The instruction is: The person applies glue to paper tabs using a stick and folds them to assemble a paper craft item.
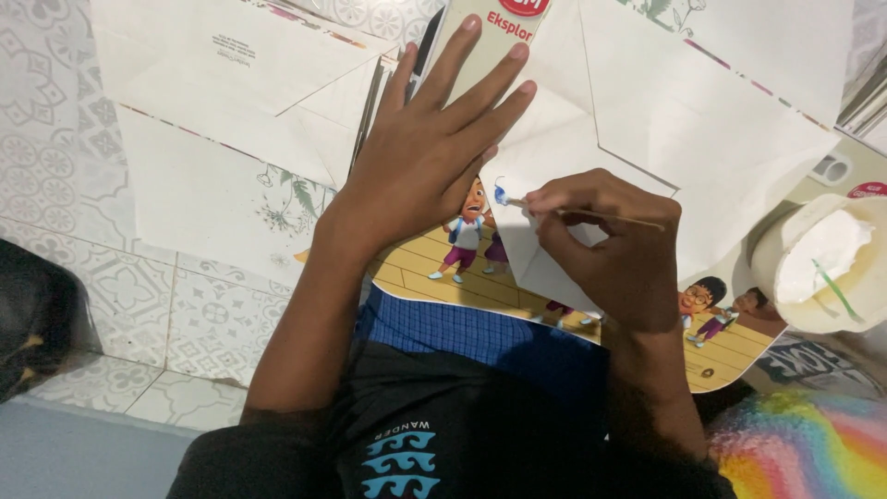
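My left hand [427, 143] lies flat, fingers spread, pressing down on an open white envelope [647, 120] that rests on a cartoon-printed board [443, 273]. My right hand [605, 242] pinches a thin wooden stick [591, 215] whose tip carries a blob of bluish-white glue, touching the edge of the envelope's lower flap. Both forearms reach up from my lap.
A second open envelope [222, 111] with a leaf print lies at the upper left on patterned floor tiles [55, 185]. A round tub of white paste [822, 263] with a green stick in it stands at the right. A rainbow-coloured cloth [804, 444] is at the lower right, a dark object [32, 314] at the left edge.
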